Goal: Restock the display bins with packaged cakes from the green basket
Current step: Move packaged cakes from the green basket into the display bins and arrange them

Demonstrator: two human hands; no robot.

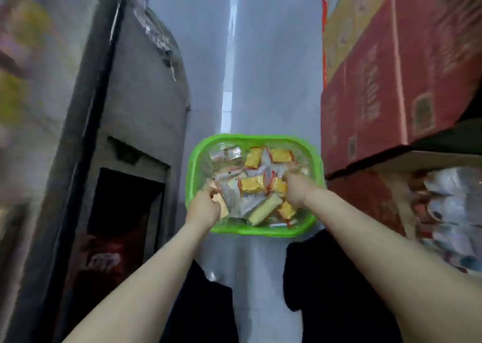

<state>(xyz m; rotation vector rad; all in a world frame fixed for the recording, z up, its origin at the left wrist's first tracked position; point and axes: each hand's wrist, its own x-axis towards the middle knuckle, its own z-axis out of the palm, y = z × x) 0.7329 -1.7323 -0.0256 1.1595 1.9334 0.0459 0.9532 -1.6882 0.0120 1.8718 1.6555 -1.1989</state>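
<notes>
We log green basket (254,231) on floor | packaged cakes (251,184) piled inside | left hand (206,208) curled, pinching one | right hand (296,190) among packets, fingers hidden, grasp unclear | red cartons (391,86) at right

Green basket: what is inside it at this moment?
The green basket holds a loose pile of packaged cakes, yellow in clear wrappers. The left hand and right hand reach in, covering some; the bottom is hidden.

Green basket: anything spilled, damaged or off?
Nothing stands out. The green basket sits level on the floor, packaged cakes heaped loosely inside, none seen outside the rim. Left hand and right hand both reach into it. Motion blur hides fine wrapper damage.
</notes>
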